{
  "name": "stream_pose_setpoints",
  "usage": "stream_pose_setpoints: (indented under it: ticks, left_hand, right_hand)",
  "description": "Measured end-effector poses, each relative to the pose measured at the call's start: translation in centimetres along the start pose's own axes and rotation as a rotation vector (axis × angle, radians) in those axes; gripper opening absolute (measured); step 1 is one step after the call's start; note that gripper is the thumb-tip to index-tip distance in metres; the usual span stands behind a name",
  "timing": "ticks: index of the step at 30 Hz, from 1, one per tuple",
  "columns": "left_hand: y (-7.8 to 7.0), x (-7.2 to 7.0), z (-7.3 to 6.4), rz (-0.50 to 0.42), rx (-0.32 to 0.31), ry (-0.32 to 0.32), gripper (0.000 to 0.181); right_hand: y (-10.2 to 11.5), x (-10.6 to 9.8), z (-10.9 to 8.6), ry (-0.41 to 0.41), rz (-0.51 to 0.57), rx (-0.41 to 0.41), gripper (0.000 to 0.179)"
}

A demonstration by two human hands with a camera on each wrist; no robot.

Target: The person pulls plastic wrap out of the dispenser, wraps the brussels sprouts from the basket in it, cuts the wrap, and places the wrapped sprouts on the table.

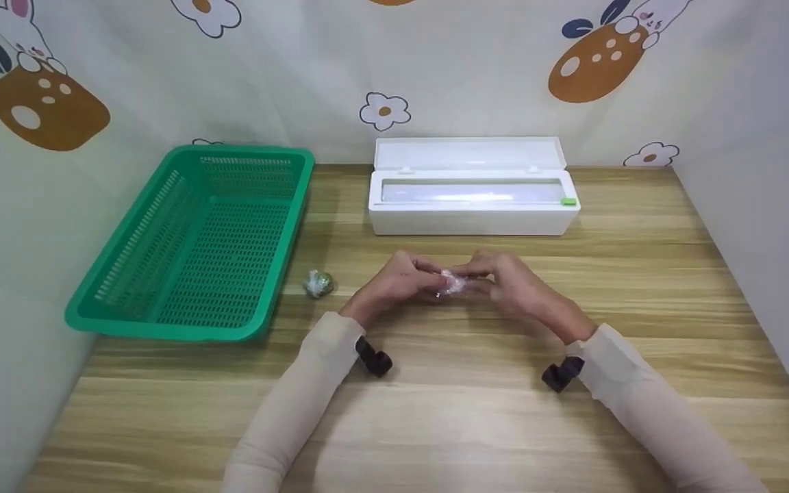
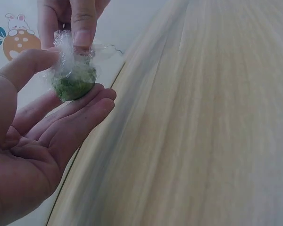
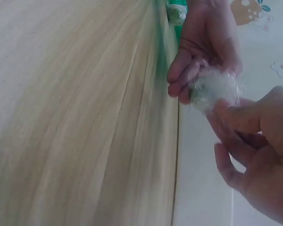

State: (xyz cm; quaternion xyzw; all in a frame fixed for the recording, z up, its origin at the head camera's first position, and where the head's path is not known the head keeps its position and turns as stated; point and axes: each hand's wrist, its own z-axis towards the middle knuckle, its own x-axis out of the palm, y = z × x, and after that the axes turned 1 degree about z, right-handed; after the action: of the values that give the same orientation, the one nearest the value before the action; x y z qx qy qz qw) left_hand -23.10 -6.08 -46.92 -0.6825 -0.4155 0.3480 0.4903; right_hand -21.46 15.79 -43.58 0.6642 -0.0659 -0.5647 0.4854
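A small green ball wrapped in cling film (image 2: 74, 84) is held between both hands over the table. My left hand (image 1: 398, 282) supports it from below on its fingers, the thumb against the gathered film. From the other side my right hand (image 1: 514, 284) pinches the bunched film between thumb and fingers. In the head view the fingers mostly cover the ball, and only crinkled clear film shows. Another film-wrapped green ball (image 1: 318, 283) rests on the table, left of my left hand.
A green plastic basket (image 1: 278, 253) stands at the left. Behind the hands sits a white cling film box (image 1: 473, 222) with its lid raised and a green slider (image 1: 568, 202) at its right end. Patterned cloth surrounds the wooden table (image 1: 449, 424).
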Motion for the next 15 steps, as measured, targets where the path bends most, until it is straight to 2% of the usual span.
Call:
stream_pose_setpoints:
  ticks: [2,5,7,8,9,11,14,15]
  left_hand:
    - [0.0,0.0,0.0,0.003,-0.001,0.001,0.030]
    - [-0.1,0.0,0.2,0.018,0.002,-0.002,0.032]
    - [-0.1,0.1,0.2,0.046,0.007,-0.025,0.032]
    - [-0.1,0.1,0.3,0.031,-0.001,-0.030,0.033]
    - [-0.1,0.1,0.3,0.036,-0.003,-0.042,0.032]
    - [-0.1,0.1,0.3,0.063,0.006,-0.064,0.032]
    - [0.0,-0.1,0.2,0.035,0.007,-0.057,0.031]
    - [0.0,-0.2,0.2,0.052,0.016,-0.063,0.031]
  right_hand:
    - [-0.3,0.0,0.1,-0.048,0.020,-0.014,0.031]
    - [-0.6,0.4,0.5,-0.222,-0.045,-0.058,0.024]
    - [-0.6,0.7,0.7,-0.326,-0.091,-0.033,0.020]
    - [-0.6,1.0,0.7,-0.350,-0.091,-0.006,0.019]
    - [-0.6,1.2,0.7,-0.358,-0.079,0.027,0.017]
    - [-0.3,1.5,0.6,-0.322,-0.027,0.093,0.012]
    - [0.1,1.7,0.4,-0.215,0.044,0.125,0.015]
    - [0.1,1.6,0.4,-0.183,0.048,0.119,0.017]
